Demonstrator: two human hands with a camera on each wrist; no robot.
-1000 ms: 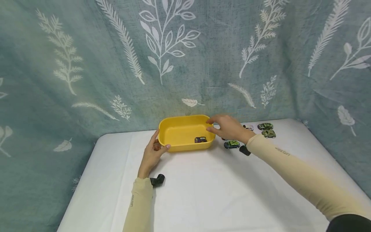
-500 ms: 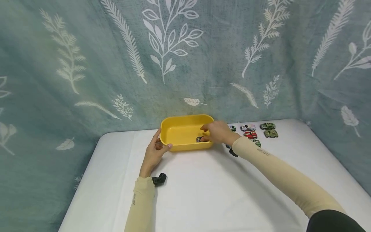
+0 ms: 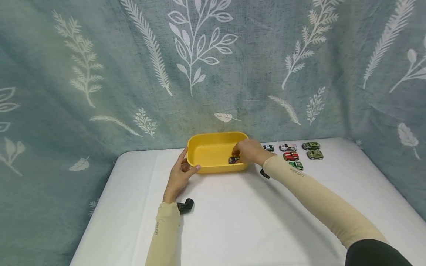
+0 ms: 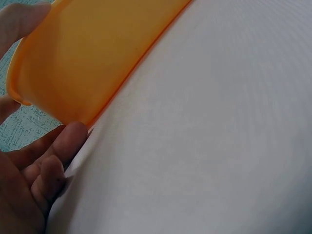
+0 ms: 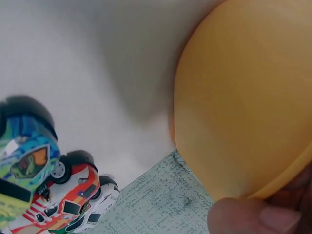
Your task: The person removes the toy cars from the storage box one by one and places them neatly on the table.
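Observation:
A yellow plastic basin (image 3: 214, 169) stands at the back of the white table. My left hand (image 3: 178, 180) grips its left end, thumb at the front rim and fingers around the side; the left wrist view shows fingertips against the basin's wall (image 4: 102, 58). Over the right rim reaches my right hand (image 3: 252, 151), its fingers down inside, pinching a small dark toy car (image 3: 232, 160) near the front right corner. Part of that car is hidden by the fingers. The right wrist view shows a fingertip (image 5: 253, 214) by the rim, with the car out of sight.
Right of the basin sit several toy cars, among them a red one (image 3: 291, 156), a white one (image 3: 288, 147) and a camouflage one (image 3: 314, 154). A blue-green car (image 5: 29, 156) is close in the right wrist view. A leaf-patterned curtain (image 3: 213, 74) hangs behind the table.
My right hand has gone from above the basin's right rim down to the dark toy car inside. The left hand keeps its grip; the whole scene has shifted slightly right in view.

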